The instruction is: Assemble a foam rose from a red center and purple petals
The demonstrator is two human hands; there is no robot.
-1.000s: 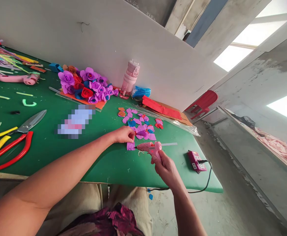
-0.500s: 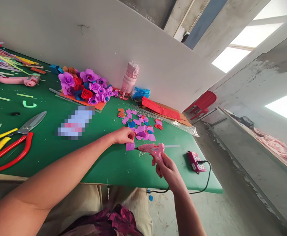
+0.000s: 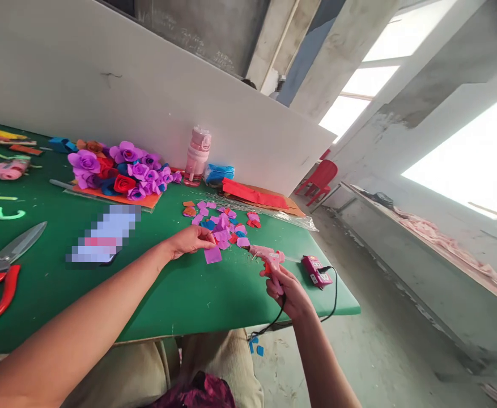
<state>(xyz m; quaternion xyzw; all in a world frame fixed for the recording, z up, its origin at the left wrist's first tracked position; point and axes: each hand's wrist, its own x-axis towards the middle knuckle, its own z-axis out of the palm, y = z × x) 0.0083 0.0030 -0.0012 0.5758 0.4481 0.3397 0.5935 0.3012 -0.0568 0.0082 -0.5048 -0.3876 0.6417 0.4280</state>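
My left hand (image 3: 191, 240) pinches a square purple paper piece (image 3: 213, 255) by its upper edge, low over the green table. In my right hand (image 3: 288, 289) is a pink hot glue gun (image 3: 269, 258), its nozzle pointing left toward the loose pieces. The nozzle tip is apart from the held paper. Thin strings of glue hang near the nozzle, and a clear glue stick sticks out of the gun's back. Beyond both hands lies a scatter of cut paper petals (image 3: 221, 222), mostly purple, with some blue, red and orange.
Finished paper flowers (image 3: 124, 169) stand at the back left, beside a pink water bottle (image 3: 198, 156). Large red-handled shears (image 3: 10, 266) lie left. A magenta power box (image 3: 316, 271) with a black cord sits near the right edge of the green table (image 3: 180, 300).
The glue gun's nozzle has moved away from the purple paper, to the right. My left hand still holds the paper. The whole view has shifted to the right.
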